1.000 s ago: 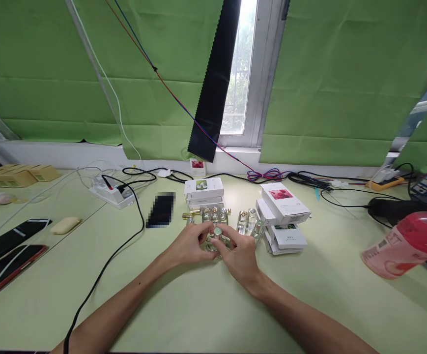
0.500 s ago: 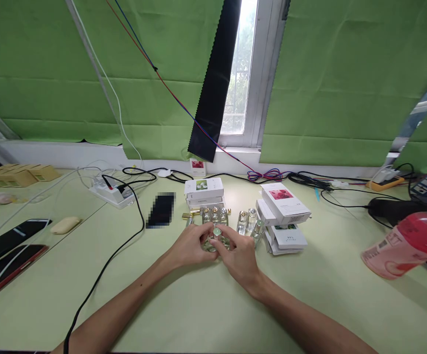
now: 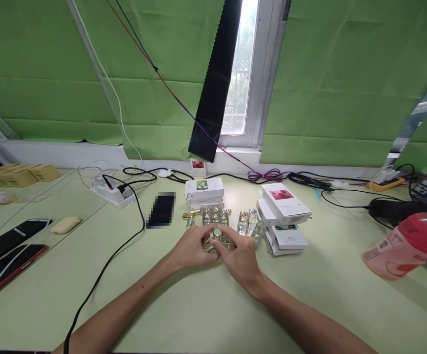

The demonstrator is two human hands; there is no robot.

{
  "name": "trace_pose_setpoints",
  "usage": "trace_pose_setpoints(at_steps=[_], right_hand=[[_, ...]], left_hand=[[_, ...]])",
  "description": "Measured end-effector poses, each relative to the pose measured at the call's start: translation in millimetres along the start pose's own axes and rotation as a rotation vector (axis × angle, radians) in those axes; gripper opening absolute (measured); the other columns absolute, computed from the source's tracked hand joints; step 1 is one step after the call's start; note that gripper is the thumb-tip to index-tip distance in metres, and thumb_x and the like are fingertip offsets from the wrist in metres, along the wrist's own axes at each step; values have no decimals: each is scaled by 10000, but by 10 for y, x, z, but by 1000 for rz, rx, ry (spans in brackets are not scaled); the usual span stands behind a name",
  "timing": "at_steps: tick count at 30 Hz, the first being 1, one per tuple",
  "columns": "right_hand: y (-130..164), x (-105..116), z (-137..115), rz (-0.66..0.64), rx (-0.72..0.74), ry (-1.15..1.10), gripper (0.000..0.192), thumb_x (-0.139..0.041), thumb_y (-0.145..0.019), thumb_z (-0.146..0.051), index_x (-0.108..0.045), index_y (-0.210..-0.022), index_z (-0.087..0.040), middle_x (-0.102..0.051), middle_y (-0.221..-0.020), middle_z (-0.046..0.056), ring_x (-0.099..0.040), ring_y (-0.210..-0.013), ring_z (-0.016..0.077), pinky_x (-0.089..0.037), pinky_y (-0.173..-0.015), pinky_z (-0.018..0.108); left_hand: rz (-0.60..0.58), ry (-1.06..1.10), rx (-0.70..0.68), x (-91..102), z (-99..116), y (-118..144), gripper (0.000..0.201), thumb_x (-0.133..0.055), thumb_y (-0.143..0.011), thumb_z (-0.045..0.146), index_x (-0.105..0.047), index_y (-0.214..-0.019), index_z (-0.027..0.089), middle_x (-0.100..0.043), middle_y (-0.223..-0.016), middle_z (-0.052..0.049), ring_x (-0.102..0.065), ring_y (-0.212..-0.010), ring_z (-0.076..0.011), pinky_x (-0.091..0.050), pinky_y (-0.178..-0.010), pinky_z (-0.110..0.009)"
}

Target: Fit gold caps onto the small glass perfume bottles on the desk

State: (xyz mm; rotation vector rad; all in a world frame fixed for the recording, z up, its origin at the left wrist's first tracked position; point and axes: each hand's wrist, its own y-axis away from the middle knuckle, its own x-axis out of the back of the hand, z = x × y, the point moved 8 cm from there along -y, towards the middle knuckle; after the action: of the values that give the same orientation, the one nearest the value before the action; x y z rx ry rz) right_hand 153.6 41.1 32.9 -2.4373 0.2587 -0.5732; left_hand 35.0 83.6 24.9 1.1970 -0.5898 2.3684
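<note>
A small glass perfume bottle [image 3: 217, 234] with a silvery, green-topped cap stands between my hands. My left hand [image 3: 194, 244] curls round it from the left, and my right hand [image 3: 240, 250] closes in from the right, thumb near the cap. The fingers hide most of the glass. Just beyond stand several clear perfume bottles with gold necks [image 3: 215, 215]. To the right are two more uncapped bottles [image 3: 242, 221] and a capped bottle [image 3: 259, 228] beside my right fingers. Gold-coloured caps or sprayer parts [image 3: 188, 216] lie left of the row.
White cartons [image 3: 204, 189] are stacked behind the bottles, with more cartons [image 3: 285, 204] at the right. A blurred-out dark device [image 3: 160, 210], a power strip [image 3: 113, 194] and a black cable [image 3: 106, 265] lie to the left. A pink drink bottle [image 3: 401, 246] is at far right.
</note>
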Motion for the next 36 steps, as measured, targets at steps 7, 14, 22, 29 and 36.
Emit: trace_pose_setpoints(at_steps=[7,14,22,29,36], right_hand=[[-6,4,-9,4,4,4,217,-633,-887,-270,-764,-1053,-223,-668,-623,-32,-550,-471,109,-420,-502,213],[11,-12,-9,-14,0,-28,209,-649,-871,-242,-766,-1043,-227,-681,-651,-28,-576,-512,121,-450,-546,220],[13,8,-62,-2,41,14,224,-624,-901,-267,-758,-1077,-235,-668,-657,-27,-527,-472,105,-410,-502,214],[11,9,-56,9,54,17,215,-626,-908,-285,-764,-1055,-210,-631,-598,-33,-476,-449,91,-352,-476,205],[14,4,-39,8,33,-10,168,-636,-889,-255,-763,-988,-206,-626,-591,-37,-488,-456,89,-345,-479,200]], left_hand=[[-17,82,9,-32,11,15,309,-614,-680,204,-613,-989,194,-369,-496,117,-310,-472,-87,-251,-515,-232],[-88,260,35,-83,4,24,535,-606,-667,166,-585,-1201,198,-403,-573,110,-313,-492,-78,-235,-486,-220],[-329,427,67,-107,-49,69,669,-640,-713,209,-511,-1369,197,-346,-588,105,-320,-535,-85,-214,-475,-207],[-459,530,56,-149,-127,91,821,-682,-761,234,-339,-1506,196,-424,-588,109,-362,-522,-76,-261,-478,-190],[-483,520,89,-185,-127,97,775,-736,-801,380,-393,-1463,168,-473,-603,95,-423,-532,-93,-298,-480,-208]])
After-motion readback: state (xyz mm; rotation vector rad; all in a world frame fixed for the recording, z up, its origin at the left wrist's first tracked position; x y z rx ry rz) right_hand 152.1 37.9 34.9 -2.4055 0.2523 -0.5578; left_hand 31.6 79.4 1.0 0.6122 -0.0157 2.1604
